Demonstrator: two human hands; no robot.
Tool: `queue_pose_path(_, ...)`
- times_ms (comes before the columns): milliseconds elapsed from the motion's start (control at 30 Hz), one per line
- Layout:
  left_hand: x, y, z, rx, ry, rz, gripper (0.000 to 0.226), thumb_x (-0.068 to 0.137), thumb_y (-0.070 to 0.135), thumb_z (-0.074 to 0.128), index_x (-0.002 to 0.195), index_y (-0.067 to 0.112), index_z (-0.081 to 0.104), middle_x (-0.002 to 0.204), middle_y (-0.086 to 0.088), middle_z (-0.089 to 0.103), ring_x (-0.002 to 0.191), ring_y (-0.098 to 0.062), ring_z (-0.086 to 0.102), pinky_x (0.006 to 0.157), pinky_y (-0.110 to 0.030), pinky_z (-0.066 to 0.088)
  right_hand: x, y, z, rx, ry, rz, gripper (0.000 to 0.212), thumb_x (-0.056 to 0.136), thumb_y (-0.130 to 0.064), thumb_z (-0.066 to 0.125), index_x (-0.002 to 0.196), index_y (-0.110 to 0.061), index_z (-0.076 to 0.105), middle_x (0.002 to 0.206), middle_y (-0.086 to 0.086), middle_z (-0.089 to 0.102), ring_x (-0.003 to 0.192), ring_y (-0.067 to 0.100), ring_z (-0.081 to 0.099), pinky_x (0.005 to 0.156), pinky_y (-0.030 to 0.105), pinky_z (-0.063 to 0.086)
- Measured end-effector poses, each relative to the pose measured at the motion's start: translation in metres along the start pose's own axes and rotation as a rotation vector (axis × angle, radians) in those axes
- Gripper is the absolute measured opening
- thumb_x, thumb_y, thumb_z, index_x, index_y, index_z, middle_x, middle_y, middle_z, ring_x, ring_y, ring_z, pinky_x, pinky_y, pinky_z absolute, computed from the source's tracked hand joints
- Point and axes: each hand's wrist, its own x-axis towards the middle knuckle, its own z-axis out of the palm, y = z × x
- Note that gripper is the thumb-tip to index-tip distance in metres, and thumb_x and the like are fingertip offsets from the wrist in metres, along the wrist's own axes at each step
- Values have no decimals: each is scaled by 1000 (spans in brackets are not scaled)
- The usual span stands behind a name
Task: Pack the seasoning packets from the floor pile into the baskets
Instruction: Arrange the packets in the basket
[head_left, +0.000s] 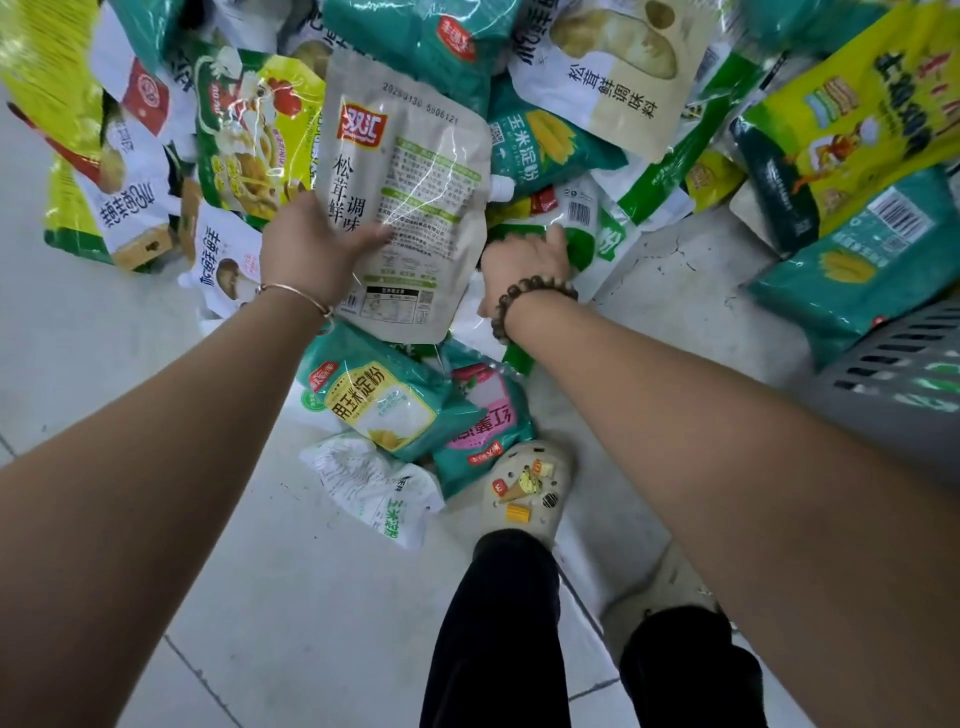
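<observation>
On the pale tiled floor (311, 597), seasoning packets (561, 140) lie heaped far and left, a grey basket (893, 374) at right. The left hand (306, 249) grips a beige pouch (415, 171) above them; the right hand (524, 260) clutches a green-and-white packet (587, 228) beside it.

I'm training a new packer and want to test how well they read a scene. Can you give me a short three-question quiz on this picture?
1. True or false: the left hand holds a beige pouch with a red logo.
2. What does the right hand grip? A, a green-and-white packet in the pile; B, a glass bottle; C, nothing.
3. Fill the blank: the grey basket stands at the ___ edge of the view.

Key: 1 true; 2 A; 3 right.
</observation>
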Motion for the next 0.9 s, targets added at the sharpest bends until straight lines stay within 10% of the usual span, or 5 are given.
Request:
queue_pose_path(133,-11,3,-6,-137,-14,7,52,74,42,75,107,4,60,100,-12,68,88,-28,66,77,-46,55,-15,8,-2,216,-170,182,26,86,-31,58,67,-17,48,65,-1,47,75,20,51,98,41,28)
queue_pose_path(300,-32,14,-15,-248,11,59,38,83,32,67,108,4,61,103,-9,68,90,-24,65,81,-40,54,-55,40,0,309,-225,217,24,88,-32,56,103,-14,57,105,6,60,105,26,54,95,38,35)
queue_pose_path(400,-54,23,-18,-300,35,49,24,86,26,63,103,9,61,95,-1,64,78,-10,62,66,-11,49,-90,64,-1,502,-229,300,31,85,-27,60,110,-9,58,115,11,61,106,29,57,89,34,45)
queue_pose_path(600,-114,50,-36,-327,26,-36,23,86,23,62,103,7,61,86,5,60,81,-12,57,70,-18,44,-176,84,-28,1144,41,526,34,76,-14,72,108,-7,61,111,9,65,102,24,61,79,24,45)
queue_pose_path(900,-210,129,-85,-408,-134,6,24,85,19,63,105,6,64,100,-5,70,88,-15,67,81,-35,55,-282,112,-113,1272,352,704,47,74,-14,75,113,-8,50,103,-2,52,92,14,49,75,21,37)
